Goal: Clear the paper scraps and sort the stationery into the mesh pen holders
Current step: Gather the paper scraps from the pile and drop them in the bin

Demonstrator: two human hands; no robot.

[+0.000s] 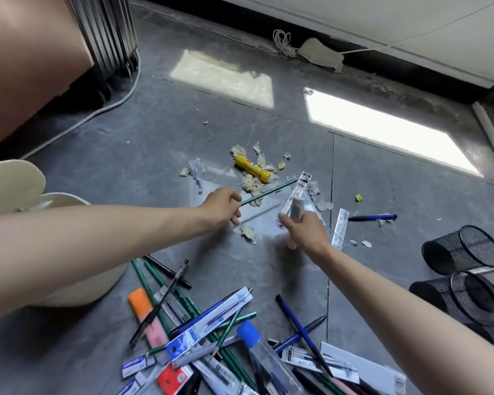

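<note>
Hands over a littered floor. Left hand pinched the near end of a green pencil, fingers curled on it, the shaft slanting over the paper scraps beside a yellow glue stick. It was probably being lifted clear so the scraps could be gathered. Right hand gripped the lower end of a clear packet, fingers closed round it. Stationery pile lay nearer the person, seemingly pooled for sorting. Mesh pen holders lay tipped on their sides at the right, well apart from both hands
</note>
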